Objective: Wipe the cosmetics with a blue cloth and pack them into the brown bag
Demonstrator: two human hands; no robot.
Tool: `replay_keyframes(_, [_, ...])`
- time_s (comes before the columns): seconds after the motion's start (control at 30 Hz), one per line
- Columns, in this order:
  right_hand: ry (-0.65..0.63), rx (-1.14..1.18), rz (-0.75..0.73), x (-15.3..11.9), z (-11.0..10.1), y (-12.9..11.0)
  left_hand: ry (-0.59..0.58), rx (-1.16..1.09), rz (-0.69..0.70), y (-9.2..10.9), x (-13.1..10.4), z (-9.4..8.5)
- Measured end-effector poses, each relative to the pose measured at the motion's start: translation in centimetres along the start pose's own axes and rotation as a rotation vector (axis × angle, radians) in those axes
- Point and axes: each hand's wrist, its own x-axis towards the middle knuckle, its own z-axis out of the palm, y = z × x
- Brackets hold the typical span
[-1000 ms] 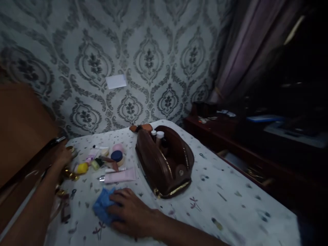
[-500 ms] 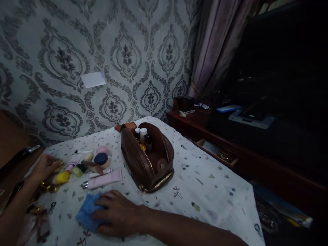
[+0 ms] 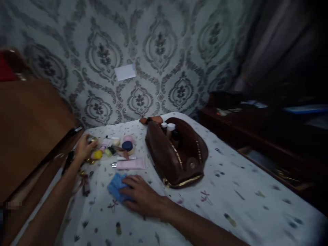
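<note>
Take the bag (image 3: 160,153) as the clock's centre, twelve toward the wall. It stands on the printed cover (image 3: 187,218), mouth open and upward; the stiff-looking sides probably hold it that way. Inside, toward twelve, white-capped bottles (image 3: 171,127) stand upright, likely propped by the bag's wall.

Your left hand (image 3: 83,148) is out at nine, fingers curled round a small gold piece (image 3: 94,140) at the edge of the cosmetics. Thumb and fingertips seem to pinch it, a grip that suits something so small; blur hides the exact contact.

Your right hand (image 3: 145,198) lies between seven and eight, palm down, fingers bent over the blue cloth (image 3: 116,188) at eight. They grasp it loosely against the cover, which would keep it bunched and ready under the fingers.

Between your left hand and the bag, the cosmetics sit close together, probably to keep them within reach: the yellow cap (image 3: 97,154) near your left fingers, the blue-lidded jar (image 3: 127,146) nearer the bag. The pink tube (image 3: 132,164) lies on its side, just beyond the cloth, apart from your right hand.
</note>
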Motion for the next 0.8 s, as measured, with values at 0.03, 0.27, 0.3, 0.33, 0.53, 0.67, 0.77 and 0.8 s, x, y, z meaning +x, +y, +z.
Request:
replay_keyframes(0.03, [-0.006, 0.032, 0.006, 0.1, 0.0, 0.0, 0.014, 0.017, -0.007, -0.2, -0.3, 0.1])
replay_keyframes(0.27, [-0.062, 0.088, 0.048, 0.4, 0.3, 0.0, 0.047, 0.056, 0.051, -0.8, -3.1, 0.8])
replay_keyframes(0.3, [-0.071, 0.082, 0.051, 0.4, 0.3, 0.0, 0.056, 0.064, 0.069, -0.6, -3.5, 1.0])
replay_keyframes(0.33, [-0.074, 0.075, 0.052, 0.5, 0.2, 0.0, 0.060, 0.072, 0.091, -0.3, -3.9, 1.1])
replay_keyframes(0.53, [-0.080, 0.038, 0.035, 0.7, 0.1, -0.2, -0.006, 0.114, 0.265, 2.6, -6.9, 0.8])
replay_keyframes(0.67, [-0.050, 0.037, 0.026, 0.7, 0.2, -0.1, -0.036, 0.142, 0.344, 4.2, -8.9, -0.5])
replay_keyframes(0.77, [-0.027, 0.050, 0.019, 0.5, 0.4, 0.0, -0.025, 0.174, 0.352, 4.6, -9.3, -1.3])
replay_keyframes(0.8, [-0.023, 0.053, 0.019, 0.5, 0.4, 0.0, -0.007, 0.176, 0.338, 4.7, -9.3, -1.5])
